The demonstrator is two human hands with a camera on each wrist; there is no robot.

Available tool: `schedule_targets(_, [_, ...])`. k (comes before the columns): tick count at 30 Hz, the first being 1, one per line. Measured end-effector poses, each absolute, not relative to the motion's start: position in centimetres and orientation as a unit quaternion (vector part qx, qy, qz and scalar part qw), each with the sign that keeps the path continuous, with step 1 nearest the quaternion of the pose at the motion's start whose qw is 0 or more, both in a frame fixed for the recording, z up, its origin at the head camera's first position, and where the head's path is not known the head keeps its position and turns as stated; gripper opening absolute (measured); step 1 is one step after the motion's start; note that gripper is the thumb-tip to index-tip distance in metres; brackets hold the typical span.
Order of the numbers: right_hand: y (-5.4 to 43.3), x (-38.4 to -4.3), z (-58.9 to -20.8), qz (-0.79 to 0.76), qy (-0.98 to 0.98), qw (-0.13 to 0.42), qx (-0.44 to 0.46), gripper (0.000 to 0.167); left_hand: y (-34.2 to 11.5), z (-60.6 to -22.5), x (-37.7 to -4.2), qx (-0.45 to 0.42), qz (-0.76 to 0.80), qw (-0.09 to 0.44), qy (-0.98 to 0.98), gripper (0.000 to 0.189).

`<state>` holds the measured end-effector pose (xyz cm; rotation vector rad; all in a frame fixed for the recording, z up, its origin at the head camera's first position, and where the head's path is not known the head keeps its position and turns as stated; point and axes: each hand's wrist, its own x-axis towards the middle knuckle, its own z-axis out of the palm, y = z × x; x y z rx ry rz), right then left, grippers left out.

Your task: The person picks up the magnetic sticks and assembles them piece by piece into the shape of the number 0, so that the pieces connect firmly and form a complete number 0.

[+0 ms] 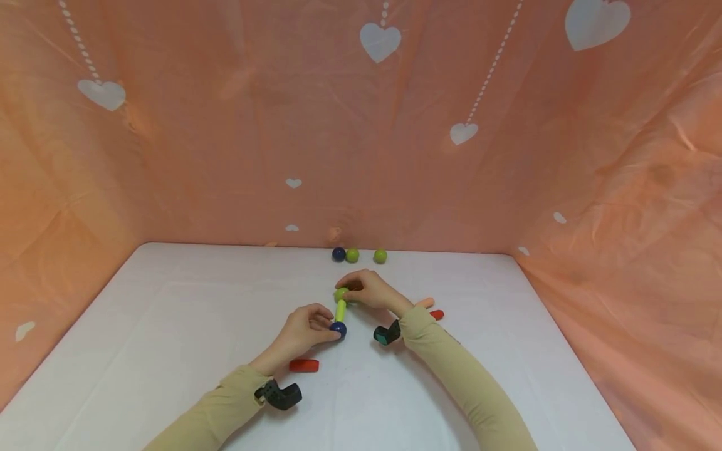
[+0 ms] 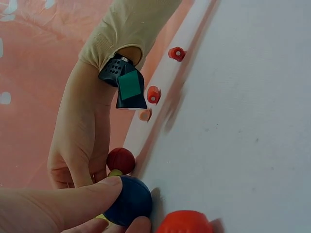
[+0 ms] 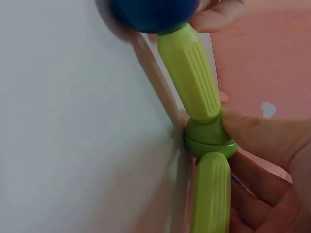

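Observation:
Between thumb and fingers, my left hand (image 1: 301,331) pinches a dark blue ball (image 1: 338,330). A ribbed yellow-green rod (image 1: 341,311) joins it to a green ball (image 1: 341,294), which my right hand (image 1: 372,291) grips with thumb and fingers. In the right wrist view a second yellow-green rod (image 3: 212,199) runs from the green ball (image 3: 210,138) away from the first one. A red ball (image 2: 121,160) shows beside the right hand in the left wrist view; that hand hides it in the head view.
A red rod (image 1: 304,365) lies near my left wrist. Beside the right forearm lie a peach rod (image 1: 425,302) and another red rod (image 1: 437,314). Along the table's back edge sit a navy ball (image 1: 338,254) and two green balls (image 1: 380,256). Heart-patterned orange cloth (image 1: 338,125) surrounds the table.

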<state>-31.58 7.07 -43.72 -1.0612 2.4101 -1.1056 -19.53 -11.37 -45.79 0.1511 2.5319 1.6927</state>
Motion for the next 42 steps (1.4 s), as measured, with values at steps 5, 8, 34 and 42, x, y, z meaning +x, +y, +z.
schedule_targets(5, [7.1,-31.5,-43.7,-0.379,0.84,0.137,-0.364,0.023,-11.2,-45.6,-19.6,0.038,0.553,0.05,0.831,0.034])
schedule_targets(8, [7.1,-31.5,-43.8,-0.376,0.843,0.134,-0.362,0.024,-11.0,-45.5,-19.6,0.029,0.55,0.056,0.833,0.035])
schedule_targets(34, [12.7,-32.5,-42.9,-0.456,0.824,0.116,-0.315,0.036,-10.9,-45.2,-20.0,0.018,0.531,0.061,0.845,0.033])
schedule_targets(42, [15.6,-31.5,-43.9,-0.449,0.834,0.119,-0.297,0.037,-10.9,-45.5,-19.9,0.014,0.53,0.064,0.845,0.032])
